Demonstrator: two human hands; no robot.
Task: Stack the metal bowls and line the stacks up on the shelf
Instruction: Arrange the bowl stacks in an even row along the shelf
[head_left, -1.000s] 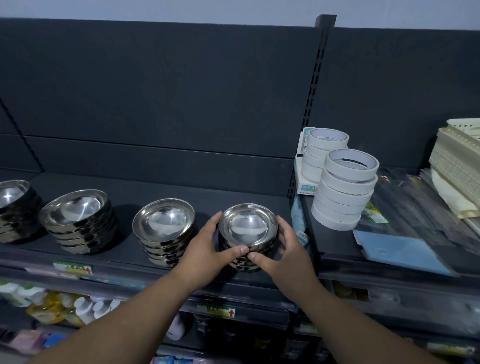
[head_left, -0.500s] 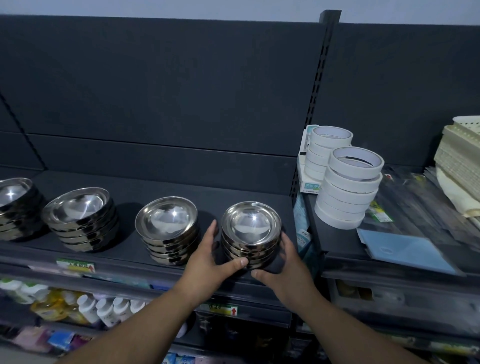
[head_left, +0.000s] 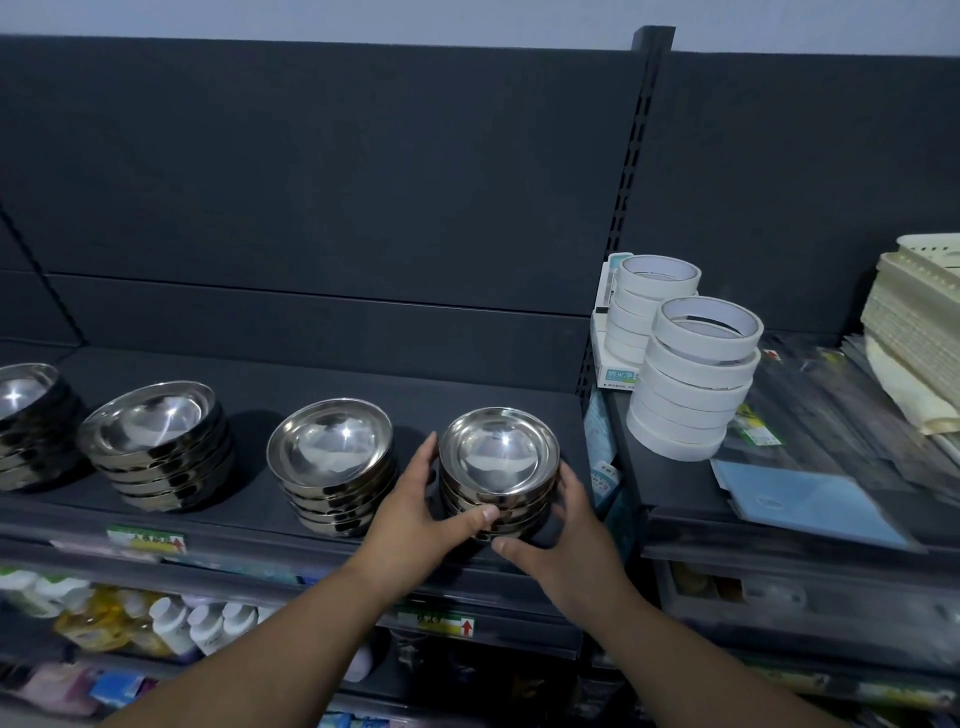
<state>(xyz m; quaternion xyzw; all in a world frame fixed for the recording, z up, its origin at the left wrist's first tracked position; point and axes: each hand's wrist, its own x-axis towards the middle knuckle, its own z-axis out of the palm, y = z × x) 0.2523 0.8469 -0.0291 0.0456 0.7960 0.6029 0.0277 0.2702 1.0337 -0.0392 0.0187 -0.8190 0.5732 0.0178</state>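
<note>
Dark shelf (head_left: 249, 374), bare toward the back panel. The rightmost bowl stack (head_left: 498, 457) was set near the front edge, with a narrow gap to the next stack (head_left: 332, 457). It was clasped by the left hand (head_left: 415, 525) and right hand (head_left: 566, 540), fingers curled round its sides. Position and grip were barely altered from a second before.

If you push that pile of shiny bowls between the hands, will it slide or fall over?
Probably slide: the bowl stack is polished metal on a smooth shelf. It sits low and wide, so tipping seems unlikely. Single bowls might shift sideways; the left hand and right hand cup both sides.
</note>
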